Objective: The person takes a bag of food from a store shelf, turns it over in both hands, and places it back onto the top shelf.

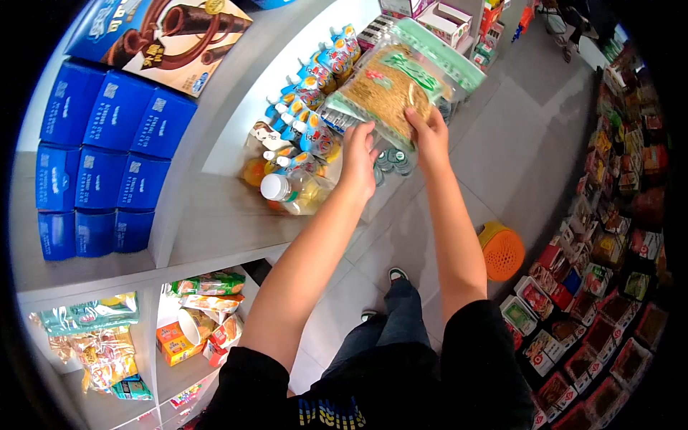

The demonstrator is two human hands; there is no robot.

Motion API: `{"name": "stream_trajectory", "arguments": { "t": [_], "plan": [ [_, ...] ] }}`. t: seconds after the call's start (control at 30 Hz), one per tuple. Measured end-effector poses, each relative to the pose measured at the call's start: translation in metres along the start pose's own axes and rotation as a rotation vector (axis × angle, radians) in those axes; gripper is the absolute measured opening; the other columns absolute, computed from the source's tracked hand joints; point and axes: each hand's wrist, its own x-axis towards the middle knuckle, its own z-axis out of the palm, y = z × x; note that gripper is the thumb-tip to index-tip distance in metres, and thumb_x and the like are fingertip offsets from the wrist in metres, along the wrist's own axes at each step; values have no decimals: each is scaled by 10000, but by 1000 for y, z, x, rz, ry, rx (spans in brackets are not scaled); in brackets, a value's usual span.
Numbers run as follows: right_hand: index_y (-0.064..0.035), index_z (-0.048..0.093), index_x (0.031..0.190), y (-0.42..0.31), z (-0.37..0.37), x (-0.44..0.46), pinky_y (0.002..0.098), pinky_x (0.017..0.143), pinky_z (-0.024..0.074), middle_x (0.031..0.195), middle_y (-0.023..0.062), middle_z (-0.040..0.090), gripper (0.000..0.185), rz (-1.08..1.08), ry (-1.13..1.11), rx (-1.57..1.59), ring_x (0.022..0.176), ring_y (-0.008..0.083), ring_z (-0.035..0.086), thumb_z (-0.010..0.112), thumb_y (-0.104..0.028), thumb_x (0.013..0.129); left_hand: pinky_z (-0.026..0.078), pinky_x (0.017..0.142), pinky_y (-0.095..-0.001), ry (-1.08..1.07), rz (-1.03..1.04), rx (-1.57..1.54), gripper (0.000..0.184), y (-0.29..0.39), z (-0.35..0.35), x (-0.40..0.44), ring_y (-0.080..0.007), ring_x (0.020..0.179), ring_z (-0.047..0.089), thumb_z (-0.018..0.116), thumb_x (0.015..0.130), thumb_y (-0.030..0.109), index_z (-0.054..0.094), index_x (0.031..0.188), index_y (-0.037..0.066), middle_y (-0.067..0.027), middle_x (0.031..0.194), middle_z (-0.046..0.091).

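A clear plastic bag of golden-brown shredded food [390,82] with green lettering is held up over the shelf's outer end. My right hand [430,136] grips its near right corner, thumb on top and the other fingers hidden underneath. Close to the bag's near left edge is my left hand [358,161], its fingers loosely bent and apart; whether it touches the plastic I cannot tell. Behind the bag lies a pale green-edged packet [459,61]. Several blue spouted pouches [308,89] and a white-capped bottle [294,193] stand left of my hands.
Stacked blue boxes [107,136] fill the left shelf, below a large wafer-roll box [172,36]. Lower compartments hold snack bags [100,344] and a tipped paper cup [193,326]. An orange round stool or bin [500,251] stands on the tiled floor, beside racks of packaged goods [602,287].
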Motion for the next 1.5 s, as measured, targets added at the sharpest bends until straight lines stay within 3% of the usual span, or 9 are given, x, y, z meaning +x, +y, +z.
{"name": "stream_trajectory", "arguments": {
  "t": [0.03,0.13,0.17,0.33,0.6,0.73,1.07,1.27,1.5],
  "plan": [
    [3,487,1037,-11,0,-15,220,663,437,903,54,577,312,-6,3,50,772,108,551,608,-79,762,215,926,-358,9,-4,-43,305,1,0,-7,-197,1124,348,529,747,317,412,958,130,-41,1129,412],
    [0,458,1074,-27,-17,-55,244,748,431,967,61,558,317,-25,16,114,875,129,538,565,-78,785,245,940,-369,14,74,-138,520,-8,-5,-30,-214,1154,341,526,774,300,313,1201,96,-55,1159,416],
    [2,443,1103,-30,-28,-66,261,798,415,1003,73,547,351,-7,25,99,924,143,523,561,-71,781,244,948,-346,23,71,-146,552,-17,-9,-36,-198,1166,337,501,767,415,382,1191,81,-53,1262,381],
    [13,382,1182,-64,-63,-122,283,831,404,1088,111,518,490,31,-76,85,971,181,515,583,-86,746,276,936,-353,-115,19,-280,510,-3,-20,-91,-192,1127,381,465,794,358,374,1203,68,-81,1202,427],
    [15,404,1176,-113,-82,-215,286,845,387,1078,91,526,636,23,-270,-12,972,178,508,687,-201,649,418,780,-278,-469,-59,408,488,32,-61,-190,-146,932,517,451,840,300,329,1224,26,-78,1061,508],
    [13,421,1175,-116,-63,-266,290,857,379,1068,75,532,639,98,-407,-35,969,161,497,705,-173,634,401,821,-288,-541,53,544,585,37,-81,-258,-135,955,491,546,820,254,242,1260,15,-76,1081,481],
    [27,389,1189,-106,27,-388,252,714,453,1025,66,539,532,208,-907,-225,887,121,516,643,-48,728,368,864,-287,-172,439,447,656,26,-199,-422,-153,1036,426,592,799,232,191,1247,-29,-115,1145,415],
    [33,358,1204,-114,90,-454,255,736,452,1063,75,515,534,269,-1112,-241,924,129,505,615,-13,737,408,783,-265,106,612,285,533,32,-238,-502,-123,918,479,615,780,192,313,1160,-29,-82,1006,499],
    [-12,309,1249,-95,127,-513,248,734,447,1052,51,496,543,287,-1246,-324,901,106,488,578,-41,778,394,815,-286,305,791,196,554,30,-275,-574,-138,935,481,634,756,167,327,1172,-33,-94,1045,497]
  ]
}}
